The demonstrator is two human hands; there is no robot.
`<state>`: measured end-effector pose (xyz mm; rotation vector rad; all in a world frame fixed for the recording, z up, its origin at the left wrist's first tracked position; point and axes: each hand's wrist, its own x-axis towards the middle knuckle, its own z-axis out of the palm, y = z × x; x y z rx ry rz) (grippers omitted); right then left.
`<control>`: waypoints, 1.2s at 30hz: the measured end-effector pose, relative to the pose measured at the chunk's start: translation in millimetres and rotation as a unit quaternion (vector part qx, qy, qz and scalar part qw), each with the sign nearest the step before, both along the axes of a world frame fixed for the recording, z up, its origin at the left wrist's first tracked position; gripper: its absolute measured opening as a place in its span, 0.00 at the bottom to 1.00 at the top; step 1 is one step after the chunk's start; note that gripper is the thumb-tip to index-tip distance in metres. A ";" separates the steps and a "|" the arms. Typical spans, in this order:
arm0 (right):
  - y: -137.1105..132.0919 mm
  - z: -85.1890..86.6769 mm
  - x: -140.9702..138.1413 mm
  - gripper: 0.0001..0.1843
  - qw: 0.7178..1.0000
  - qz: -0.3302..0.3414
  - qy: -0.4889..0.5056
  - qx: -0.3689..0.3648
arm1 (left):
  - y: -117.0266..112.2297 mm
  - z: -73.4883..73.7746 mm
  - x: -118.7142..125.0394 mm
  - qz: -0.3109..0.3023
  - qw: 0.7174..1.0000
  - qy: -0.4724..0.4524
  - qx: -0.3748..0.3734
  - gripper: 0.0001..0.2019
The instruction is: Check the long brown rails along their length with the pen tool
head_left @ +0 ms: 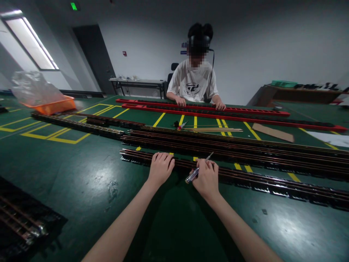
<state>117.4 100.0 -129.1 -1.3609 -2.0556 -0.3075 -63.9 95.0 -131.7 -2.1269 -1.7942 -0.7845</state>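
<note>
A long dark strip of small parts (261,182) lies across the green table right in front of me. My left hand (160,168) rests on its left end with the fingers curled down onto it. My right hand (206,176) is beside it on the same strip, closed around a slim silver pen-like tool (196,171) that points up and to the right.
More dark strips (234,143) lie behind, and others (81,125) run off to the left. A person in a white shirt (193,85) sits opposite with hands on red trays (207,109). An orange bin (51,105) stands far left, a black tray (21,218) near left.
</note>
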 end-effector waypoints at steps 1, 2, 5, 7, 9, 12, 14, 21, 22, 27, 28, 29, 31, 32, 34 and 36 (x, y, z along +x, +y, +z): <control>-0.5 0.3 -0.9 0.07 1.000 0.002 0.000 -0.003 | 0.0 0.1 0.0 0.000 1.000 -0.001 0.001 0.14; -1.0 0.6 -1.5 0.08 1.000 0.006 0.001 -0.006 | -0.1 0.2 -0.1 0.000 1.000 -0.003 0.002 0.14; -1.7 0.4 -1.7 0.11 1.000 0.015 0.009 -0.010 | -0.2 0.5 -0.2 0.001 1.000 -0.006 0.003 0.14; -1.6 -0.6 -0.1 0.15 1.000 0.022 0.015 -0.008 | -0.3 0.5 -0.3 0.003 1.000 -0.008 0.005 0.15; -1.3 -1.6 2.4 0.17 0.999 0.031 0.023 -0.007 | -0.3 0.2 -0.5 0.003 1.000 -0.009 0.006 0.15; -1.4 -1.6 6.2 0.18 0.998 0.043 0.043 -0.006 | -0.4 -0.3 -0.4 0.001 1.000 -0.007 0.003 0.15; -1.8 -0.7 7.6 0.16 0.997 0.052 0.055 0.000 | -0.6 -0.3 -0.1 0.002 1.000 -0.004 0.001 0.15; -0.3 -1.4 3.9 0.04 0.999 0.046 0.013 0.019 | -0.4 0.5 0.1 0.005 1.000 0.006 0.005 0.15; 0.3 -2.0 3.0 0.05 0.999 0.036 -0.001 0.016 | -0.3 0.4 -0.1 0.005 1.000 0.007 0.006 0.15; -0.1 -1.4 -2.0 0.07 1.000 0.008 -0.028 -0.001 | -0.3 -0.1 -0.6 0.005 1.000 0.005 0.009 0.15; -1.0 -0.5 -3.0 0.07 1.000 0.009 -0.024 -0.004 | -0.4 0.0 -0.6 0.006 1.000 0.004 0.009 0.15; -2.0 0.4 -3.8 0.08 1.000 0.013 -0.018 -0.004 | -0.5 0.2 -0.6 0.007 1.000 0.003 0.008 0.15; -3.9 2.0 -4.2 0.10 1.000 0.029 -0.005 -0.002 | -0.7 0.7 -0.4 0.011 1.000 0.001 0.008 0.15; -4.6 2.4 -3.6 0.12 0.999 0.037 0.002 -0.001 | -0.8 0.9 -0.3 0.015 1.000 -0.001 0.008 0.15; -5.2 2.4 -0.6 0.15 0.999 0.044 0.017 -0.004 | -0.9 1.3 -0.1 0.024 1.000 -0.005 0.007 0.15; -4.9 1.5 3.9 0.15 0.999 0.035 0.028 -0.008 | -0.8 1.6 0.1 0.029 1.000 -0.009 0.003 0.15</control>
